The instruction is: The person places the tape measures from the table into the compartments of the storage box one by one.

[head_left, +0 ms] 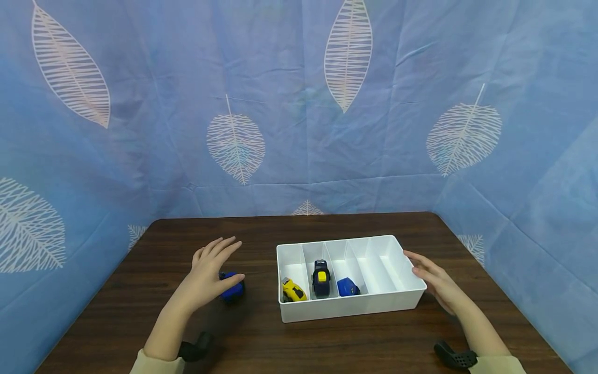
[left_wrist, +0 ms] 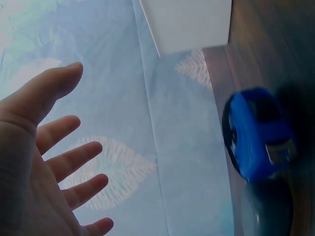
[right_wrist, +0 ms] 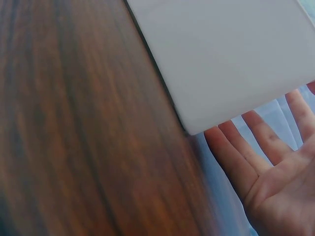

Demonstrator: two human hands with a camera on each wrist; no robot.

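Observation:
My left hand [head_left: 205,278] is held over the left part of the table, fingers spread and holding nothing. Just beyond its thumb, a blue tape measure [left_wrist: 258,132] with a black side and metal tip lies on the wood, partly hidden by the hand in the head view. At the right end of a white divided box [head_left: 345,306], my right hand [head_left: 439,283] has its loosely extended fingers at the end wall. Inside the box are a yellow-and-black tape measure [head_left: 294,291] at far left, a black one with a yellow button [head_left: 321,280], and a blue item [head_left: 347,286].
Beside the blue tape measure, the left wrist view shows a dark rounded object [left_wrist: 268,209]. The dark wooden table [head_left: 355,345] ends at a blue leaf-patterned cloth [head_left: 289,156] at the back and sides. Thin dividers [head_left: 357,259] split the box into several compartments.

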